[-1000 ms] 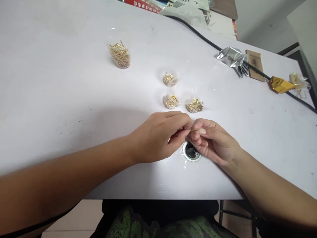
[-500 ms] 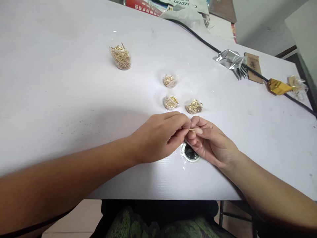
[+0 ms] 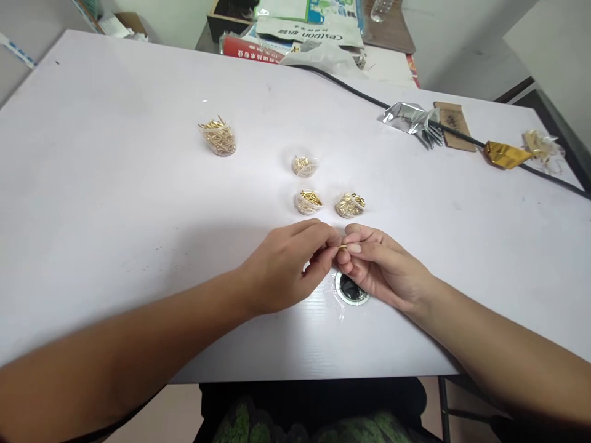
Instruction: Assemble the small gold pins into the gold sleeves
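Observation:
A thin brass-coloured pin [image 3: 342, 247] is pinched between my two hands, which meet fingertip to fingertip above the table. My left hand [image 3: 295, 261] is closed, thumb and forefinger at one end of it. Palm turned up, my right hand [image 3: 381, 264] grips the other end between thumb and fingers. Partly under the right hand lies a round black disc with a silver rim [image 3: 351, 289]. Just beyond my fingers stand small clear cups of brass pieces: a right one [image 3: 349, 206], a left one [image 3: 308, 202] and a farther one [image 3: 304, 165].
A larger clear cup of long brass pins [image 3: 219, 136] stands at the back left of the white table [image 3: 115, 154]. A black cable [image 3: 353, 92] runs along the right side, past silver foil [image 3: 410, 120], brown card [image 3: 455, 126] and gold foil [image 3: 508, 155]. Printed packages [image 3: 305, 31] lie beyond the far edge.
The camera view has tilted up, so more of the far edge shows and the things on the table sit lower and further left. Both hands keep nearly the same hold on the pin.

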The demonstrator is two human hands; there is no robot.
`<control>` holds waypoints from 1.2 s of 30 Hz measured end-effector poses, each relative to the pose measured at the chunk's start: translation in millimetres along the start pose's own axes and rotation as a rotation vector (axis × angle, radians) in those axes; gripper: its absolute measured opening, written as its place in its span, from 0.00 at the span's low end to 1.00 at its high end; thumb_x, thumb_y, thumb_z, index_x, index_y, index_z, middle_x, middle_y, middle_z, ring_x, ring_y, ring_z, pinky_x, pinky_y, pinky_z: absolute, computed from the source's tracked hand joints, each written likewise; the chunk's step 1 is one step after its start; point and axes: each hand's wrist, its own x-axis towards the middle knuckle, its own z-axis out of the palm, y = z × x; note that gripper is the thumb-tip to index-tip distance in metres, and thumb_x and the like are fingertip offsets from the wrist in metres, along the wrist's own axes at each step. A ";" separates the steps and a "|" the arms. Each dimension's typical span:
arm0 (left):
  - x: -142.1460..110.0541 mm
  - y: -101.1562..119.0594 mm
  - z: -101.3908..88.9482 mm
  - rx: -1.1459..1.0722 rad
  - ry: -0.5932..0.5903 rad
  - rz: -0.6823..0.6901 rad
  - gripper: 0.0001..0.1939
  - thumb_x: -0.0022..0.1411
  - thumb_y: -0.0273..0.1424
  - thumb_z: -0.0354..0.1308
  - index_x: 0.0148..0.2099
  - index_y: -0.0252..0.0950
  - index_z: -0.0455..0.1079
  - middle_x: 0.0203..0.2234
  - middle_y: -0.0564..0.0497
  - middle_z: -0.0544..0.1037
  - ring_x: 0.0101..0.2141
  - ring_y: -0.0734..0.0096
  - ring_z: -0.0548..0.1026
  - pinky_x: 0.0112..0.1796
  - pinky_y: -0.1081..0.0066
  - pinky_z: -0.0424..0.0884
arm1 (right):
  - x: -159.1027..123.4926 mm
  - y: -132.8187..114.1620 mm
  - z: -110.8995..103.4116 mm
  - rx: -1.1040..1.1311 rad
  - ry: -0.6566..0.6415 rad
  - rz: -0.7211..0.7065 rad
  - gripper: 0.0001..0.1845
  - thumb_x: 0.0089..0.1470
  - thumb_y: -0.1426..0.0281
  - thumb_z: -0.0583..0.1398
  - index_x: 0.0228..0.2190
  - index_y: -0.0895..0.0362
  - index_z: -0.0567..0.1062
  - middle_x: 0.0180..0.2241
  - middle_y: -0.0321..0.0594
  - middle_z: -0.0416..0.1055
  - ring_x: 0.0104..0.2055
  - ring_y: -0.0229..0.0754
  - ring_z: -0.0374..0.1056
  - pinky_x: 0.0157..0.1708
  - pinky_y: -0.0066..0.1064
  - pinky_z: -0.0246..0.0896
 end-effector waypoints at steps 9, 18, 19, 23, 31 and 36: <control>4.1 3.6 -3.2 -0.092 -0.041 -0.167 0.03 0.60 0.22 0.54 0.35 0.32 0.67 0.23 0.56 0.72 0.22 0.84 0.64 0.24 0.82 0.64 | -2.1 -0.4 1.8 -0.182 -0.033 -0.188 0.06 0.53 0.70 0.64 0.30 0.59 0.72 0.28 0.38 0.74 0.30 0.32 0.71 0.29 0.20 0.68; 10.6 6.5 -7.8 -0.718 -0.207 -0.649 0.09 0.63 0.33 0.58 0.35 0.31 0.68 0.24 0.53 0.71 0.23 0.82 0.70 0.25 0.80 0.68 | -5.9 9.1 0.1 -0.785 0.055 -0.705 0.09 0.53 0.78 0.62 0.37 0.57 0.73 0.28 0.38 0.71 0.29 0.34 0.70 0.28 0.26 0.67; 11.8 6.2 -8.0 -0.768 -0.216 -0.680 0.10 0.62 0.34 0.59 0.35 0.31 0.68 0.23 0.53 0.71 0.22 0.82 0.70 0.24 0.80 0.68 | -5.1 9.8 -0.5 -0.808 0.028 -0.747 0.10 0.54 0.79 0.62 0.38 0.57 0.73 0.30 0.39 0.71 0.31 0.35 0.71 0.30 0.28 0.68; 12.3 4.0 -7.4 -0.872 -0.255 -0.743 0.13 0.58 0.36 0.64 0.35 0.31 0.69 0.23 0.53 0.73 0.22 0.82 0.71 0.23 0.82 0.66 | -2.9 9.4 -2.6 -0.809 -0.009 -0.781 0.08 0.55 0.78 0.61 0.36 0.56 0.75 0.31 0.39 0.71 0.32 0.36 0.72 0.30 0.29 0.68; 13.9 13.0 -24.9 -0.461 -0.167 -0.417 0.16 0.67 0.39 0.52 0.32 0.31 0.68 0.21 0.51 0.72 0.18 0.82 0.66 0.19 0.79 0.62 | -9.7 8.1 1.5 -0.739 -0.006 -0.633 0.05 0.61 0.69 0.57 0.34 0.59 0.70 0.31 0.44 0.74 0.30 0.36 0.71 0.30 0.29 0.69; 63.0 10.1 -59.7 0.193 0.025 -0.227 0.09 0.64 0.33 0.53 0.41 0.34 0.71 0.28 0.51 0.75 0.19 0.81 0.65 0.23 0.76 0.64 | -5.6 9.6 -1.8 -0.869 0.046 -0.578 0.08 0.61 0.67 0.55 0.34 0.58 0.70 0.29 0.42 0.75 0.29 0.37 0.71 0.29 0.29 0.69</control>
